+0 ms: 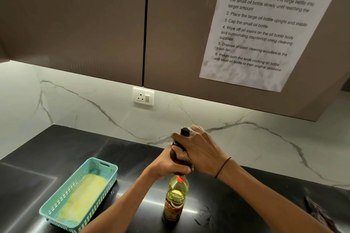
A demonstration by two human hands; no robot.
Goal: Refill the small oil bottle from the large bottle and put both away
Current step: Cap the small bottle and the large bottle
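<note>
The small dark oil bottle (177, 144) with a black cap stands upright at the middle of the black countertop (56, 149), close to the marble backsplash. My left hand (170, 165) wraps its lower body from the left. My right hand (200, 149) grips its upper part just below the cap. The large clear bottle (175, 198) of yellow oil, with a red cap and a red label, stands upright in front of the small one, nearer to me. My hands hide most of the small bottle's body and the top of the large bottle's cap.
A teal slotted basket (111, 170) holding a yellow cloth lies at the left front. A dark cloth (320, 213) sits at the right front edge. A wall socket (143, 96) is on the backsplash, and brown upper cabinets with a taped instruction sheet (265, 24) hang overhead.
</note>
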